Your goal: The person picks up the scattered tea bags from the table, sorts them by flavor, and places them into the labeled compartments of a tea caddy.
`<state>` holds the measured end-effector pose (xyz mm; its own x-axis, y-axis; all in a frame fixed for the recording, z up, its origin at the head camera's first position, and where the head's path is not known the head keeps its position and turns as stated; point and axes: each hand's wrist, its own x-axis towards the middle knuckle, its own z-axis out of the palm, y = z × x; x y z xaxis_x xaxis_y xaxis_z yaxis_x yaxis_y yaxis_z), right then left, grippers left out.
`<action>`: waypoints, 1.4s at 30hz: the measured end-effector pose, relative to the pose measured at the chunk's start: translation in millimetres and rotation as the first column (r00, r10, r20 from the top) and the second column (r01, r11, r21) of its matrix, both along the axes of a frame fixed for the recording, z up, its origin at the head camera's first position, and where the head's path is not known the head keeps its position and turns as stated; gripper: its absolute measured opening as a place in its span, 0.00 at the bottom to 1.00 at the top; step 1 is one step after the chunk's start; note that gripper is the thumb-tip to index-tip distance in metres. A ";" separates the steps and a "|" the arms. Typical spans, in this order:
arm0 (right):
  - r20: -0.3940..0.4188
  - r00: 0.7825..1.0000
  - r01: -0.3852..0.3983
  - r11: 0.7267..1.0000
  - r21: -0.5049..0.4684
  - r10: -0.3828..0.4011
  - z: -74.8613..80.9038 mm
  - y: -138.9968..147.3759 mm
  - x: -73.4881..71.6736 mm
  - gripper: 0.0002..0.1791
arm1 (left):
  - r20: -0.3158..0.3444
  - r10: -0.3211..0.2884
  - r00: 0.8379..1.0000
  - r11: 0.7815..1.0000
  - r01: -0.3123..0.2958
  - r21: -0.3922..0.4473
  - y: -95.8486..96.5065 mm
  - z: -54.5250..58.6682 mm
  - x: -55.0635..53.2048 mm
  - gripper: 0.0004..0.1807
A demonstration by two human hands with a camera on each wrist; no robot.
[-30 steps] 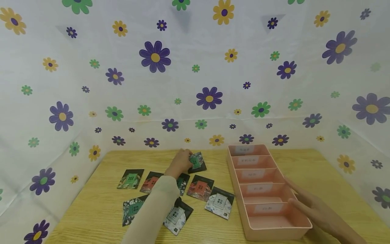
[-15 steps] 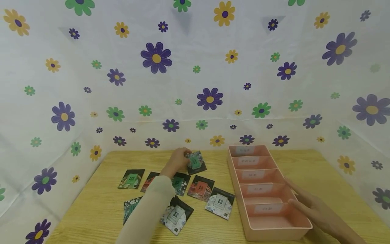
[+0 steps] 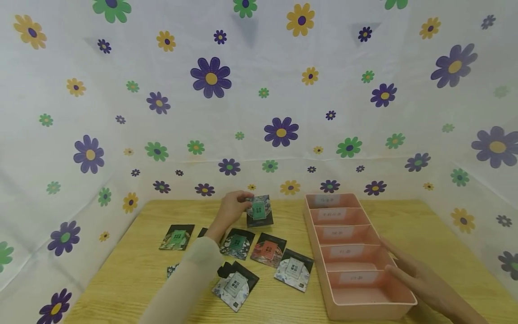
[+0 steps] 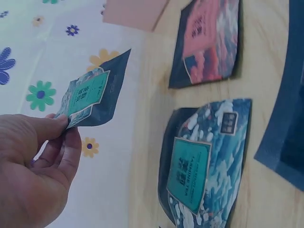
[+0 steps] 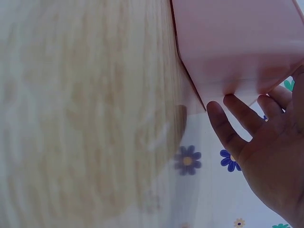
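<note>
My left hand [image 3: 231, 210] pinches a dark tea sachet [image 3: 260, 211] with a green label by one edge, thumb on one face and fingers behind. In the left wrist view this sachet [image 4: 90, 97] is raised and tilted. Below it on the table lies a jasmine tea sachet [image 4: 204, 166], beside a red-labelled sachet [image 4: 211, 40]. At the right, my right hand [image 3: 421, 279] rests against the side of a pink divided box [image 3: 368, 311]. The right wrist view shows its extended fingers [image 5: 221, 126] at the box wall.
Two white-labelled sachets [image 3: 294, 270] lie near the box, and a green-labelled one [image 3: 176, 237] at the left. My left sleeve [image 3: 186, 274] partly covers others. Paper labels [image 3: 356, 277] mark the box's compartments. A flowered cloth [image 3: 243, 103] surrounds the wooden table [image 3: 121, 274].
My left hand has lifted the sachet off the table and turned it more upright, shifting slightly left and up. The right hand and the box have stayed put.
</note>
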<state>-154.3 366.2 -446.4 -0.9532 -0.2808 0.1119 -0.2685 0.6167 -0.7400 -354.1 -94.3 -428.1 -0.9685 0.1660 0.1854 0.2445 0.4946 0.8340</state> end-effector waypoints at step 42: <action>0.008 0.996 -0.083 0.991 -0.104 0.084 -5.2 2.2 -2.2 0.34 | -0.382 -0.185 0.905 0.941 0.275 0.196 169.3 33.3 87.4 0.06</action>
